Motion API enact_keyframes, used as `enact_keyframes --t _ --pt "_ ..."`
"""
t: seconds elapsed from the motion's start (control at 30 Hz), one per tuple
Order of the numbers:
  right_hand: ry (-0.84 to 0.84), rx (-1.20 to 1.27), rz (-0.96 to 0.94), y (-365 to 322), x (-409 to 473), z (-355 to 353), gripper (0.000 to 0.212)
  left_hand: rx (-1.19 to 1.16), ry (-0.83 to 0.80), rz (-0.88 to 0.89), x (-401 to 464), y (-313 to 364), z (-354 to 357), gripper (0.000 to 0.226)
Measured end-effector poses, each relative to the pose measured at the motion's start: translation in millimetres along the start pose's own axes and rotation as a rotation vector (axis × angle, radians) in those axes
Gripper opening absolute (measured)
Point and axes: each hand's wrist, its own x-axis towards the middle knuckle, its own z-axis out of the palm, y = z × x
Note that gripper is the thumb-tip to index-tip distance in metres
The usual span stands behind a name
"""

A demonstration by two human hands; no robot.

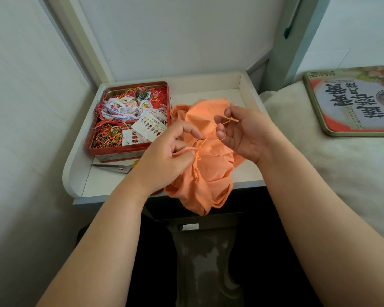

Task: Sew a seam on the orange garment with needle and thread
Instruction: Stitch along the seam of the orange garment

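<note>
Head view shows the orange garment (pixel 205 169) bunched on the tray (pixel 80 160), its seam fold pinched by the left hand (pixel 171 156) to steady it, while just beyond, the right hand (pixel 242 131) pinches the needle (pixel 232 103), drawing orange thread (pixel 211 135) taut.

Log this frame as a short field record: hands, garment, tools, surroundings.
left hand: pinches a fold of the orange cloth garment
right hand: holds the orange thread, fingers curled
needle: too small to tell
red metal tin of tangled threads: open, left of garment
steel scissors: before the tin
printed tin lid: on the bed, right
</note>
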Motion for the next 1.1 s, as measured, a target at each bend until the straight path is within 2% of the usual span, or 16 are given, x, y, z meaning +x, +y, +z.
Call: enact_keyframes --t 0.2,0.3,0.47,0.63,0.73,0.87,0.97,1.03,1.1 --pt "0.004 -0.095 -0.055 4 -2 6 0.033 0.155 -0.032 -0.059 0 -2 4 0.035" --pt "0.015 -0.169 -0.107 4 -3 7 0.031 0.145 -0.032 -0.109 1 -3 6 0.033" --pt "0.006 -0.149 -0.09 3 -4 5 0.032 0.11 -0.097 -0.12 -1 1 5 0.036" --pt "0.013 -0.249 -0.109 4 -3 7 0.031 -0.115 -0.171 -0.073 -3 6 1 0.04" --pt "-0.002 -0.176 -0.04 4 -2 6 0.03 -0.295 -0.175 -0.042 -6 10 -1 0.05" --pt "0.026 0.186 0.026 2 4 0 0.03 -0.416 -0.094 -0.005 -7 11 -1 0.057" --pt "0.014 0.467 0.016 1 8 -3 0.033 -0.421 -0.023 -0.003 -2 2 -6 0.056" --pt "-0.034 0.465 -0.018 -1 8 -3 0.031 -0.392 0.058 -0.009 -1 3 -6 0.051" --pt "-0.044 0.159 -0.101 -4 5 -2 0.027 -0.367 0.131 -0.006 -1 4 -6 0.045"
